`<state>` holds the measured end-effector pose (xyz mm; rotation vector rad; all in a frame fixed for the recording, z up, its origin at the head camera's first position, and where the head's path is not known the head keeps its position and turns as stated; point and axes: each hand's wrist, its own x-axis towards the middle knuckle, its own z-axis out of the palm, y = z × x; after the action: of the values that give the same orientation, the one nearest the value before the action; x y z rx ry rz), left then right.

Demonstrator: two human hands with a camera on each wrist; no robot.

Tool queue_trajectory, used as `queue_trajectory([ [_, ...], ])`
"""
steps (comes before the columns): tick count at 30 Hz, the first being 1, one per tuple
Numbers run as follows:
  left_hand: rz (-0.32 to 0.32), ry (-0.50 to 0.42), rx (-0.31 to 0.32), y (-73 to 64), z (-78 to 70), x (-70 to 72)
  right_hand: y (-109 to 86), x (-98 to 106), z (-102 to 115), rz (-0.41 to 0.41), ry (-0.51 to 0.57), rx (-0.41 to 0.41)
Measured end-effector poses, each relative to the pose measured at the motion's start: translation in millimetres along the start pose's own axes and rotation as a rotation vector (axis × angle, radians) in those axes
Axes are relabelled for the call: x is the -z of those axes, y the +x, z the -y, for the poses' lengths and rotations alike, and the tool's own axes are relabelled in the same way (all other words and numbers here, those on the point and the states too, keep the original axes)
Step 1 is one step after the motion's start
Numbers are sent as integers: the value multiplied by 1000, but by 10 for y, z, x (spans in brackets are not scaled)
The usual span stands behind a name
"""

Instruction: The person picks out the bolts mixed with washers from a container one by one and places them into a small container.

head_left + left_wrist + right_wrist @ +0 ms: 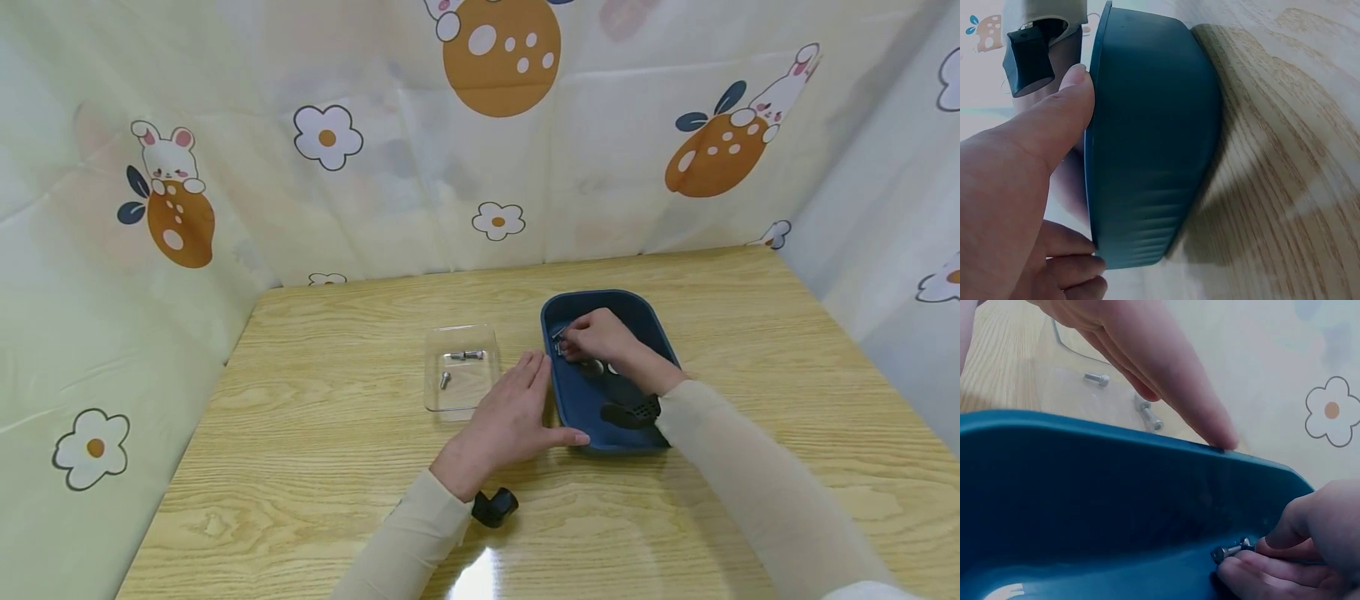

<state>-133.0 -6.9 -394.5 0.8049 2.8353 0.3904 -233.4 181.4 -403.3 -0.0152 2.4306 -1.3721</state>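
Note:
In the head view my right hand (603, 337) reaches down into a dark blue tray (573, 408) near its left wall. Its thumb and fingertips pinch at small silvery bolts (1229, 551) on the tray floor; the fingers partly hide them. My left hand (510, 417) lies along the tray's left rim with its fingers straight. Its thumb (1063, 109) rests over the near rim. Left of the tray stands a clear plastic box (431, 379), partly behind the left hand, with a bolt (445, 380) and more bolts (467, 355) lying in it.
Shiny round pieces (592, 367) lie in the tray beneath the right wrist. A black wrist camera (495, 507) sits at the left cuff. The wood-grain table (315, 467) meets a printed curtain (390, 183) at the back and sides.

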Motion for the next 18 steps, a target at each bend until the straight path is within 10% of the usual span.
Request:
queue_trajectory([
  [18, 7, 108, -17, -12, -43, 2, 0, -84, -31, 13, 75, 6],
])
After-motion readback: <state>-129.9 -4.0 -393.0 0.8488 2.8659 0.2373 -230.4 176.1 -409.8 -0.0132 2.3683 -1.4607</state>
